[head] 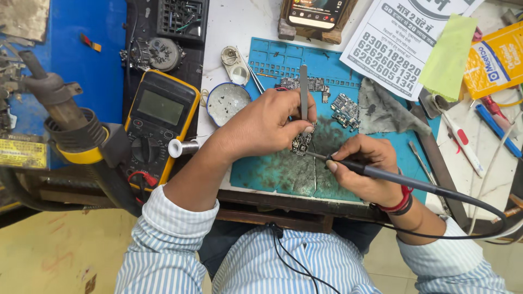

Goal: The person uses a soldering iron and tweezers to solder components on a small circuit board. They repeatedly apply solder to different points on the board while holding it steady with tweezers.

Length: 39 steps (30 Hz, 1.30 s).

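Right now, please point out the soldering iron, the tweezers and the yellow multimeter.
soldering iron point(381, 174), head view, on its black handle.
tweezers point(303, 87), head view, on the upper metal shaft.
yellow multimeter point(159, 107), head view, on its screen.

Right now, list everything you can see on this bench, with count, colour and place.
Work mat: one, blue, centre of bench.
Circuit boards: three; one small under the hands, two behind.
Tweezers: one, metal, in left hand.
Soldering iron: one, black, in right hand.
Multimeter: one, yellow and black, left.
Round tin: one, blue-rimmed, by the mat.
Grey cloth: one, on the mat's right.
Printed sheet: one, white, top right.
Phone: one, top centre.
Left hand: grips tweezers.
Right hand: grips soldering iron.
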### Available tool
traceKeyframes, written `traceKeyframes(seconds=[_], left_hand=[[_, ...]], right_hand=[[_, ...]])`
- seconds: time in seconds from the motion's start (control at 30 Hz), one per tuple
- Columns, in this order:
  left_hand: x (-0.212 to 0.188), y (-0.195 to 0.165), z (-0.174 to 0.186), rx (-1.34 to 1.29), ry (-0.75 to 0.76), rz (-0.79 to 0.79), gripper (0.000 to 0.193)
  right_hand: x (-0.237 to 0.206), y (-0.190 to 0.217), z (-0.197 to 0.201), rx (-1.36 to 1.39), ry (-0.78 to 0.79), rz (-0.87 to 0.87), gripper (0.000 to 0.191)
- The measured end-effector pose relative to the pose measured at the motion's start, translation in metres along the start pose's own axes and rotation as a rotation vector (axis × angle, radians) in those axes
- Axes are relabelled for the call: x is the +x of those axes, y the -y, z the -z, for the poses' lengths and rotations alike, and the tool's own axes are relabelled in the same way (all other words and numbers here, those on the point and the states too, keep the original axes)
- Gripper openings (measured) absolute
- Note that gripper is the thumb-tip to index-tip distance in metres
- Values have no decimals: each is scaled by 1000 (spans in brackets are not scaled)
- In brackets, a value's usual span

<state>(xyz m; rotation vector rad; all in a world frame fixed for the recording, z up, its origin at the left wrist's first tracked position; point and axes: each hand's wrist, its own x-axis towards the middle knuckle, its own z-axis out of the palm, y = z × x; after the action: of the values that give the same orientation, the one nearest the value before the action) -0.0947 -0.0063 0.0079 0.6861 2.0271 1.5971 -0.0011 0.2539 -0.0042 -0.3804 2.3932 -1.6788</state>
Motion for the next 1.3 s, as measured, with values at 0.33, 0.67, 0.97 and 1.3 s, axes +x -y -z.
traceKeyframes(seconds=[0.33,0.67,0.97,1.3], left_hand=[[-2,-1,0,-17,-23,-94,14],[-2,-3,1,-34,1,25,14],[1,5,-1,32,-25,-86,14],[1,5,-2,32,-30,-118,15]], right_hand=[[-1,1,-7,-92,-83,76,22],[-9,0,7,257,-98,-62,14],[-5,4,4,-28,-52,153,15],[0,8,-1,-109,-78,169,15]])
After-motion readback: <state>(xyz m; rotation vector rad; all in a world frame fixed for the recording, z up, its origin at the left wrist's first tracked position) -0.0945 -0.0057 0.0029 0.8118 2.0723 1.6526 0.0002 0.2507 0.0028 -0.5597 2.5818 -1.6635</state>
